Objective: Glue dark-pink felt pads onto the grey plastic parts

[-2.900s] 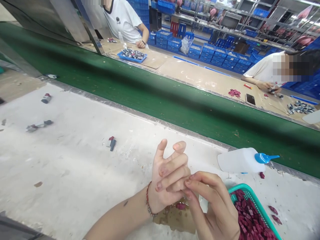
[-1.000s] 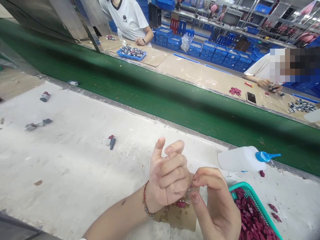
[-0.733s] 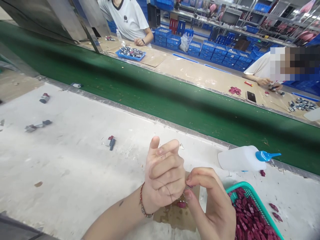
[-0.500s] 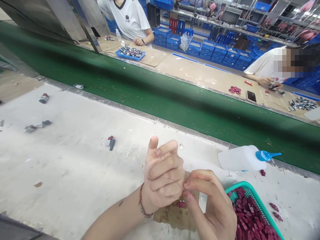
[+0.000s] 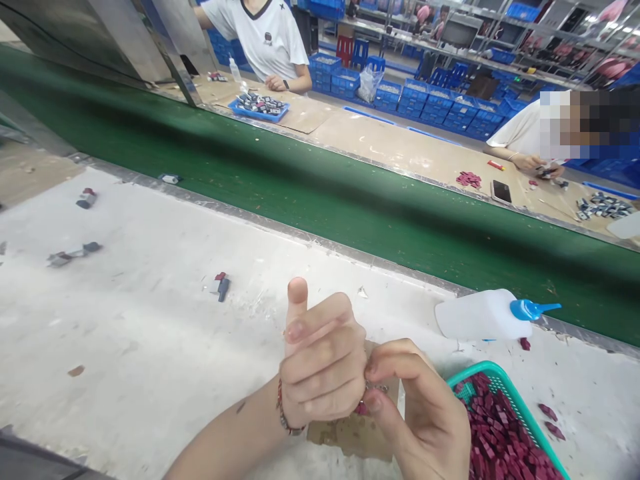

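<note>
My left hand (image 5: 320,367) is curled into a loose fist above the white worktable (image 5: 150,333), with its index finger sticking up. My right hand (image 5: 425,413) touches it from the right, thumb and forefinger pinched on a tiny greyish bit (image 5: 374,387) at the left hand's fingers. Under both hands lies a stained scrap of cardboard (image 5: 350,437) with a dark red piece on it. A green basket (image 5: 480,373) full of small dark red pieces (image 5: 500,440) sits by my right wrist. A white squeeze bottle (image 5: 480,317) with a blue nozzle lies on its side behind it.
A green conveyor belt (image 5: 350,200) runs across behind the table. Small grey and red parts (image 5: 220,285) (image 5: 85,198) (image 5: 70,253) lie scattered at left. Across the belt two people in white shirts (image 5: 265,33) (image 5: 525,133) work at a brown table with a phone (image 5: 500,191) and blue trays.
My left fingers have curled from spread into a fist with the index finger up. My right fingertips stayed pinched at them. A small part at the belt edge has drifted right.
</note>
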The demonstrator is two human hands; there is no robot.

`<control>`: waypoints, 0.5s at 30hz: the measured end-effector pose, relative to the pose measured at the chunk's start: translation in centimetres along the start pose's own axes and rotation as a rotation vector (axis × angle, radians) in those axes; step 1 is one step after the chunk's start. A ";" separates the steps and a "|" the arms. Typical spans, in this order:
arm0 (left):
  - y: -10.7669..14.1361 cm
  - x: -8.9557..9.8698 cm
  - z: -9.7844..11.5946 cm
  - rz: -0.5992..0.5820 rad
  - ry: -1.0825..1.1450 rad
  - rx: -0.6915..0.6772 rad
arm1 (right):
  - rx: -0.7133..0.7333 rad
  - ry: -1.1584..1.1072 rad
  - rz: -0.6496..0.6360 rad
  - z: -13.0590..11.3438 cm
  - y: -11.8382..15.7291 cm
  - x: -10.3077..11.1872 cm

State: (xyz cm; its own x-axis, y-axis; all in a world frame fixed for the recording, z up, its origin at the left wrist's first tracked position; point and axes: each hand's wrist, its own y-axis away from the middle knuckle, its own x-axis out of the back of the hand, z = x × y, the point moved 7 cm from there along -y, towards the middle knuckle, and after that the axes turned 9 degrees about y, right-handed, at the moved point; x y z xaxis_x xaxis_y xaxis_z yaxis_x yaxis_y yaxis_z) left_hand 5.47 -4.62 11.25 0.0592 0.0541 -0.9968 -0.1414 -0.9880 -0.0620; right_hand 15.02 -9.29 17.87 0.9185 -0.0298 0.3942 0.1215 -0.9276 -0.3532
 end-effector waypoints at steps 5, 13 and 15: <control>0.3 1.3 -0.1 0.054 -0.082 0.010 | 0.132 0.126 0.017 -1.4 -0.2 0.5; -0.2 0.6 -1.0 0.103 -0.051 -0.011 | 0.220 0.302 -0.006 -2.2 -0.2 0.9; -0.3 -0.1 -1.1 0.083 0.001 -0.030 | 0.227 0.352 -0.010 -2.2 -0.1 0.9</control>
State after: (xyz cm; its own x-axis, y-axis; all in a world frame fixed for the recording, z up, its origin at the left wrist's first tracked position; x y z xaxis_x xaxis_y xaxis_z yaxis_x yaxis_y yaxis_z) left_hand 6.61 -4.46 11.45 0.0495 -0.0288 -0.9984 -0.1158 -0.9930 0.0229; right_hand 15.01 -10.03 20.14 0.7367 -0.1831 0.6510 0.2459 -0.8242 -0.5101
